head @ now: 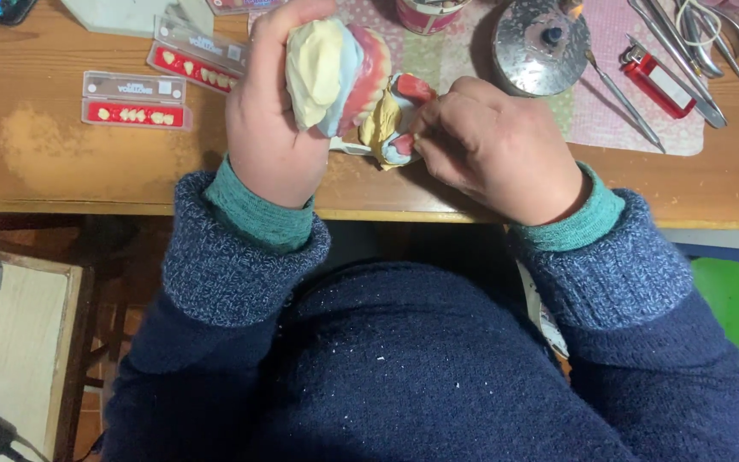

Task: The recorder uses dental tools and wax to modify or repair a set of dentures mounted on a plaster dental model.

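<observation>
Two bare hands meet over the near edge of a wooden worktable (62, 162). The left hand (271, 111) is clenched around a pale cream plaster dental cast with pink wax gums (335, 73), holding it up off the table with its long axis running roughly away from the person and the pink arch turned toward the other hand. The right hand (493, 145) is closed, its fingertips pinched at a second, smaller plaster-and-red-wax model half (395, 120) that lies just beside and below the first, touching or nearly touching it; whether a thin tool sits in that pinch cannot be told. The work thus lies between the two hands, directly right of the left palm and at the left tip of the right fingers, with the right hand the nearer to the small piece. Beyond the right hand, farther from the person, stands a round grey metal lid with a dark knob (540, 47), and to its right lie a slim metal spatula (622, 103), a red rectangular lighter (659, 81) and a cluster of steel hand instruments (686, 43) on a pink patterned mat (609, 128). Left of the left hand, well apart, rest flat red cards of artificial teeth (134, 101).
</observation>
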